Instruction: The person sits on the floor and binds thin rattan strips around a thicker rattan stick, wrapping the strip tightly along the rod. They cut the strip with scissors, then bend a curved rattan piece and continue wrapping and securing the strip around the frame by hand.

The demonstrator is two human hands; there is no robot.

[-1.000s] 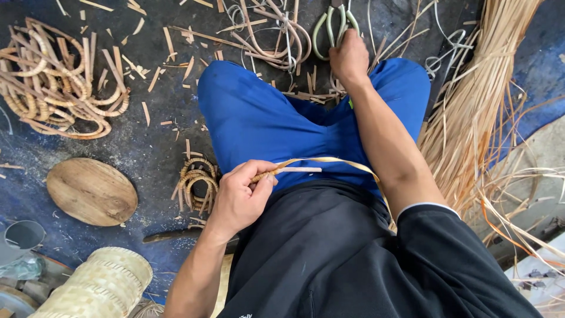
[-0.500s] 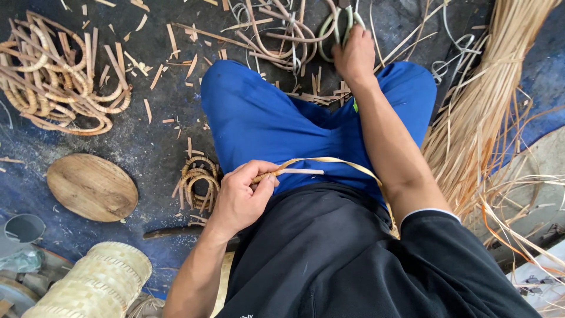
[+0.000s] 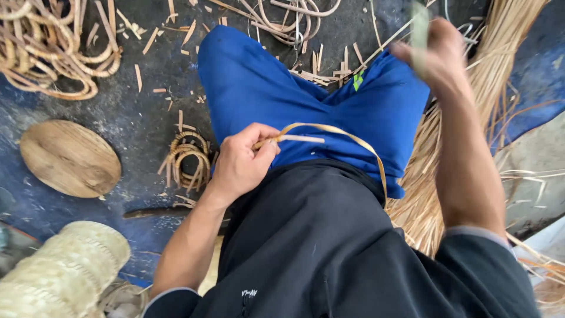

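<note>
My left hand [image 3: 244,162] rests on my lap and pinches a thin flat cane strip [image 3: 347,136] that loops over my blue shorts [image 3: 306,100] and runs down past my right hip. My right hand [image 3: 438,56] is raised above my right knee, blurred by motion, and is closed on a pale green looped object [image 3: 419,29] whose kind I cannot make out. I sit on the ground in a black shirt.
A round wooden disc [image 3: 69,158] lies at the left, a small cane coil [image 3: 188,159] beside my thigh, a dark stick [image 3: 159,212] below it. A pile of curled cane [image 3: 53,53] sits top left, a sheaf of long straw-coloured strips [image 3: 500,106] at right, a woven basket [image 3: 65,271] bottom left.
My right hand has come up off the ground beyond my knees, bringing the green looped object up and to the right. The left hand keeps its hold on the strip.
</note>
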